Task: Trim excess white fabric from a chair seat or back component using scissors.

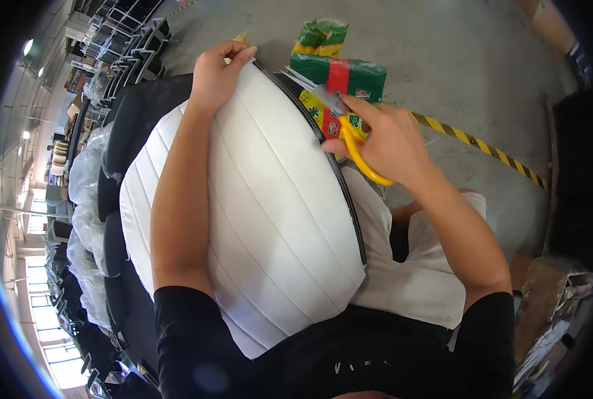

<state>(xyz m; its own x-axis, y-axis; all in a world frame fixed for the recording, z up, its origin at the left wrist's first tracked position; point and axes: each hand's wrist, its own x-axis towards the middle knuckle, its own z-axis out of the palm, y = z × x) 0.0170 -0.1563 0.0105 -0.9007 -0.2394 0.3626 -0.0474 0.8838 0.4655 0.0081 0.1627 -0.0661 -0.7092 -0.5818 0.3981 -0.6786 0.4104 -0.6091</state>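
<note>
A white, stitched seat panel (280, 193) with parallel seams lies across my lap, a dark strip (336, 171) running along its right edge. At its far corner my left hand (218, 74) is closed in a pinch on the panel, and a small beige scrap (244, 38) sticks out beyond the fingers. My right hand (396, 139) grips yellow-handled scissors (355, 149) beside the dark edge. Their blades point up and left toward the far corner and are blurred, apart from my left hand.
Green, yellow and red plastic bags (369, 74) lie on the grey floor past the panel. Yellow-black tape (472, 141) crosses the floor to the right. Plastic-wrapped dark seats (87, 173) line the left side. A cardboard box (542, 292) stands at the lower right.
</note>
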